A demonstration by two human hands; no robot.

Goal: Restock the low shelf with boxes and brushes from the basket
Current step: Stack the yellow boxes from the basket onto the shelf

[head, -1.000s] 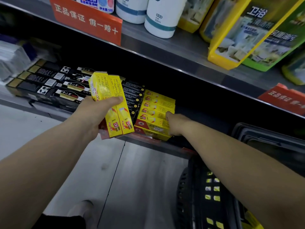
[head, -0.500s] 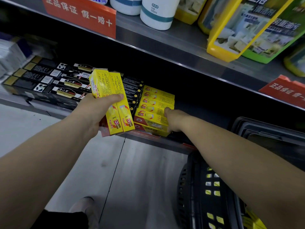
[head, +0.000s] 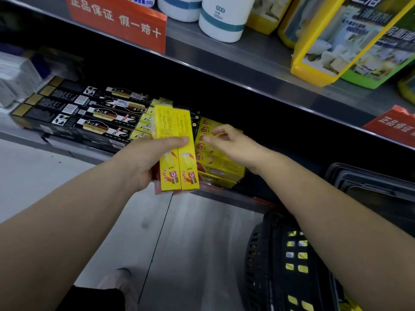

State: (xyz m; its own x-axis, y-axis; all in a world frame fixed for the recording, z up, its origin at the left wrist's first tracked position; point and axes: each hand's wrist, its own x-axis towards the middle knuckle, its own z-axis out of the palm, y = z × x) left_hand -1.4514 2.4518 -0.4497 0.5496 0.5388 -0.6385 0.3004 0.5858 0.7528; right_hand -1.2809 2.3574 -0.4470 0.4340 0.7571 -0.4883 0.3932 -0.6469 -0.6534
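Left hand (head: 143, 162) grips yellow boxes (head: 177, 151) — upright.

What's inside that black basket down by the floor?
Yellow packaging shows through the slots in the wall of the black basket. How many items lie inside, and what else, cannot be seen: the wall and the right forearm cover the rest.

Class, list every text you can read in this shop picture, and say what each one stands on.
"正品保证 假一赔十": red sign.
"500ml": white bottle.
"正品保证": second red sign, cut off at the frame edge.
Too blurred to read: the print on the yellow boxes and the black boxes.
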